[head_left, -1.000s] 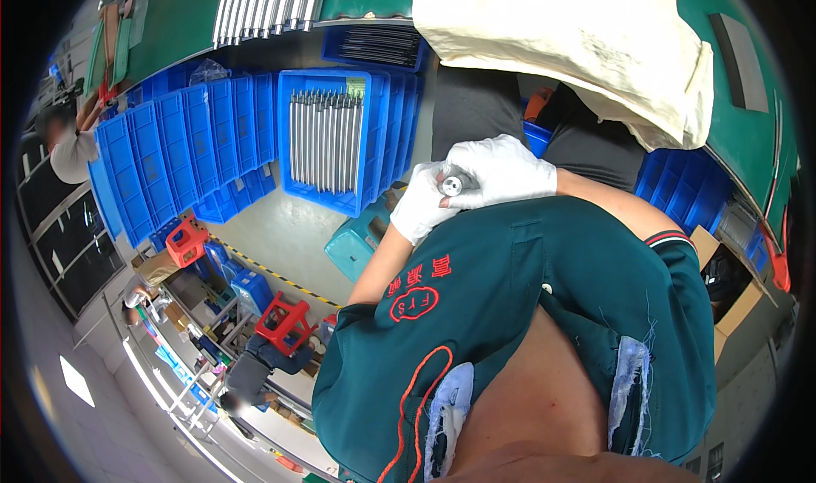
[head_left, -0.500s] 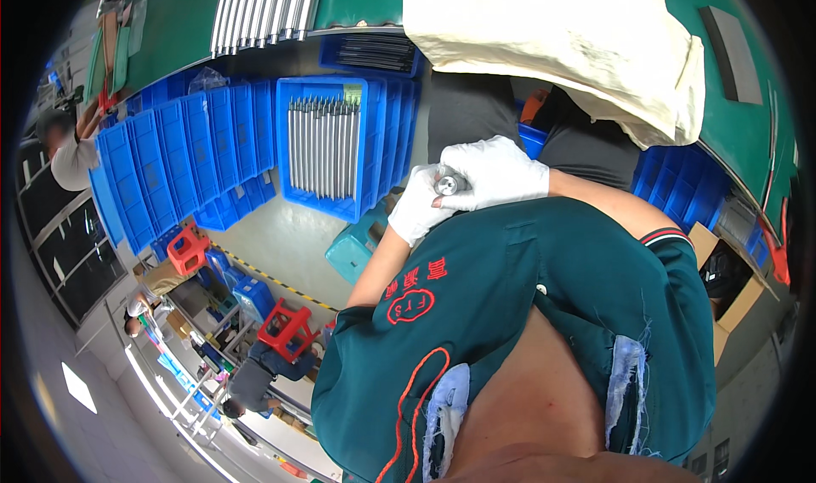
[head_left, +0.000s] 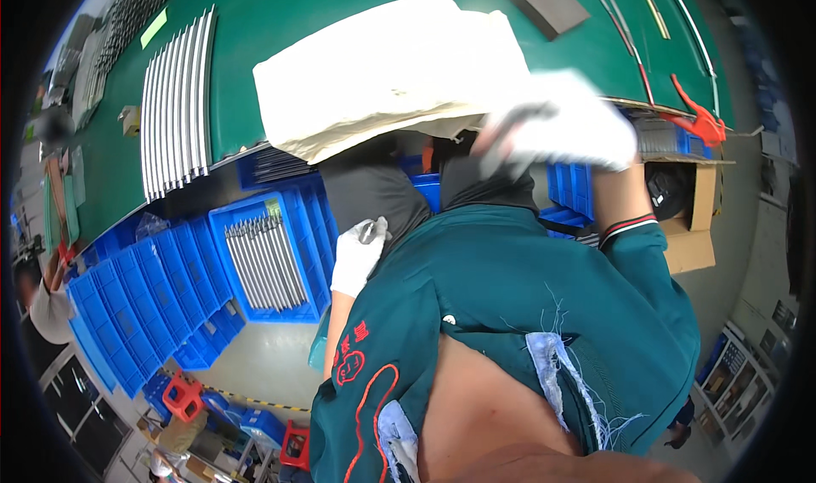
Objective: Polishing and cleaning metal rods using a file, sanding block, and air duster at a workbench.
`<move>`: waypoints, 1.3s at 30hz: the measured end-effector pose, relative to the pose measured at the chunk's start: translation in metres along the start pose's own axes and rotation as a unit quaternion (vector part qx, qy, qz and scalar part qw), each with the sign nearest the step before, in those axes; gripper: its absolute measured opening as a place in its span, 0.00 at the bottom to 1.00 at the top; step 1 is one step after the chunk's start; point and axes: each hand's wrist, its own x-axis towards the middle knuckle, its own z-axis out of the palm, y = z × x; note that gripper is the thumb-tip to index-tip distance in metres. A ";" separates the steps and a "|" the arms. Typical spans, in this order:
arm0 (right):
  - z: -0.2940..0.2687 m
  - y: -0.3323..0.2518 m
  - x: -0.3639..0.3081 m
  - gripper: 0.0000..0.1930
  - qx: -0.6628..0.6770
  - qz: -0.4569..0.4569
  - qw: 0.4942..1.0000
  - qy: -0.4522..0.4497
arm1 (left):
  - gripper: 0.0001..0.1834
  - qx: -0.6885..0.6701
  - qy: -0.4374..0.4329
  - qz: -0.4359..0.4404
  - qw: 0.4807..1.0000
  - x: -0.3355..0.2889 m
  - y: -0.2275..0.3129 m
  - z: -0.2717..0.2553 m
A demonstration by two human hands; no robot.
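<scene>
Left hand: fingers curled round grey metal piece, visible at their tips, short of green table's near edge | Right hand: blurred, beside cream cloth's right end; grip cannot be told | Writing: red embroidery on shirt

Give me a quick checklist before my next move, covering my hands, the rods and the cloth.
1. Left hand and right hand gloved: ok, both in white.
2. Left hand's hold secure: cannot tell; a grey metallic piece shows at its fingers, too small to judge.
3. Right hand empty: cannot tell; it is blurred, near the cloth's right end.
4. Cream cloth fully on the green table: not ok; its near edge hangs over the front.
5. Rods on the table lined up: ok, side by side.
6. Rods in the blue crate lined up: ok, in a row.
</scene>
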 end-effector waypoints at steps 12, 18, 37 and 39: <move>-0.201 0.052 -0.064 0.14 -0.674 0.408 0.575 0.220 | 0.17 0.066 0.004 0.073 0.995 -0.013 0.010 0.004; -0.197 0.036 -0.062 0.14 -0.644 0.424 0.601 0.211 | 0.16 0.029 0.020 0.045 0.998 -0.024 0.005 0.004; 0.134 0.008 0.036 0.08 -0.096 -0.107 0.990 -0.002 | 0.06 -0.015 0.022 0.180 0.983 -0.063 0.059 -0.016; 0.128 0.005 0.034 0.07 -0.087 -0.073 0.993 0.024 | 0.07 -0.061 0.026 0.152 0.986 -0.065 0.058 -0.018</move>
